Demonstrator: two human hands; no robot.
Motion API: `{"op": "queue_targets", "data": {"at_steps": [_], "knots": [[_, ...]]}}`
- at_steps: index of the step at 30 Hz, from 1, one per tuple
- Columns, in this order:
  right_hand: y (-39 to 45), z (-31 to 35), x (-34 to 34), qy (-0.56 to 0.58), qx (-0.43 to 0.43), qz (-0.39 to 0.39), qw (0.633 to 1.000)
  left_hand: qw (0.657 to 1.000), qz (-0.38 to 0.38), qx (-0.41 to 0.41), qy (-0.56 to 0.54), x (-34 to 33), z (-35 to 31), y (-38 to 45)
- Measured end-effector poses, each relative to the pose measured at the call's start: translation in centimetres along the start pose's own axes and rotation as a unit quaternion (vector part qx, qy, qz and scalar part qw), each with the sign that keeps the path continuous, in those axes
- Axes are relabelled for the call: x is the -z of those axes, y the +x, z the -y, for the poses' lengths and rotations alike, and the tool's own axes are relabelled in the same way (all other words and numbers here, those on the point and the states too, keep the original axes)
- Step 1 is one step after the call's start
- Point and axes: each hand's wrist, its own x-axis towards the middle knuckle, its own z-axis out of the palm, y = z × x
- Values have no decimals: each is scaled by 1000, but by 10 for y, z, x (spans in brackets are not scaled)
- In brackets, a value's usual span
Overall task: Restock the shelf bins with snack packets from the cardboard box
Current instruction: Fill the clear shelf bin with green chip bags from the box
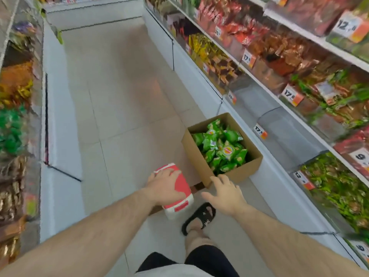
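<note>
Your left hand (166,183) is laid over the top of a red-and-white stool (175,191), fingers wrapped over its far edge, so it's gripping or at least bearing on it. Your right hand (225,191) is spread, fingers straight, holding nothing, at the near corner of the cardboard box (237,174) — touching or just short, can't tell. The box sits on the floor just ahead of that hand, hard against the shelf base, open-topped and heaped with green snack packets (221,148). Expect the packets to be light, puffy, crinkly film: slippery, contents likely crushable, so don't squeeze. Scoop a loose handful, or pinch single ones by the crimped end seam. They're piled loose, so they'll slide off each other as you lift. The box itself looks stiff enough to drag by the rim; a full lift wants both hands under it. The clear shelf bin (289,134) up and right of your right hand, beyond the box, looks empty — likely target. The bin (337,186) directly right of it already holds green packets.
</note>
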Motion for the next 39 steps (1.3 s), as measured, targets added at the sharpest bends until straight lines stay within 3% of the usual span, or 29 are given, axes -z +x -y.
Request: {"op": "queue_targets", "data": {"at_steps": [5,15,20,26,30,34,39], "knots": [[91,-34,48,27,-24,-1,999,999,36,-12,30,61,-28,108],[197,-89,120,120,-155,-42,980,987,87,-126,57,149,-97,279],[268,-105,131,193,-220,-78,953,981,82,-158,70,180,-104,387],[372,-107,142,237,-332,-136,903,948,128,-276,94,198,-116,531],[427,-112,152,260,-373,-157,877,930,94,-342,96,206,-135,603],[475,-143,164,213,-362,-182,889,914,59,-383,122,181,-148,666],[536,-210,137,134,-333,-238,902,888,-108,-428,130,121,-169,748]]}}
